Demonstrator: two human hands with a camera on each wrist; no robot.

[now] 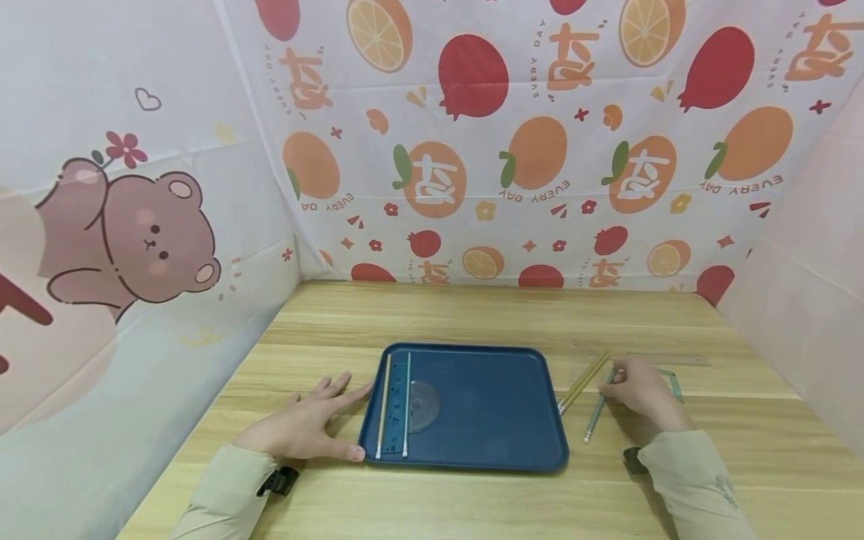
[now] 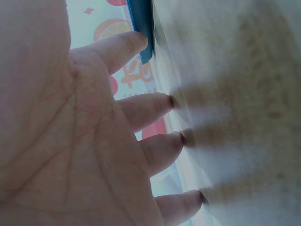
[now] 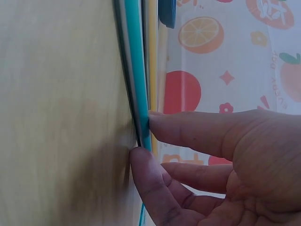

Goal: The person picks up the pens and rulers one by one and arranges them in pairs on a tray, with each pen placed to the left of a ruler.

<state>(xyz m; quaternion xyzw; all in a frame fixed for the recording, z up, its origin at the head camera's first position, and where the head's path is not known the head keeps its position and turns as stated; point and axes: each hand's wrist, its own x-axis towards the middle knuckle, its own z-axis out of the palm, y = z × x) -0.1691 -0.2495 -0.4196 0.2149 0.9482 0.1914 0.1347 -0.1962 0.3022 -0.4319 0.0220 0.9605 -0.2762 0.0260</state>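
Note:
On the wooden table lies a dark blue tray (image 1: 493, 405). My left hand (image 1: 304, 427) has its fingers spread at the tray's left side, thumb on the near left corner; in the left wrist view the forefinger (image 2: 124, 47) touches the tray edge. Right of the tray, my right hand (image 1: 641, 394) pinches a green pencil (image 1: 594, 420) between thumb and finger; the right wrist view shows this pencil (image 3: 136, 70) close to the tabletop. Inside the tray, at its left, are a yellow pencil (image 1: 384, 405), a blue ruler (image 1: 398, 394), a light blue pencil (image 1: 408, 405) and a clear protractor (image 1: 425, 406).
Yellow pencils (image 1: 583, 382) lean by the tray's right edge. Behind the right hand lie a clear ruler (image 1: 685, 360) and a green-edged drawing tool (image 1: 676, 385), partly hidden. Fruit-printed cloth (image 1: 486, 172) hangs behind the table (image 1: 324, 315), with more cloth at both sides.

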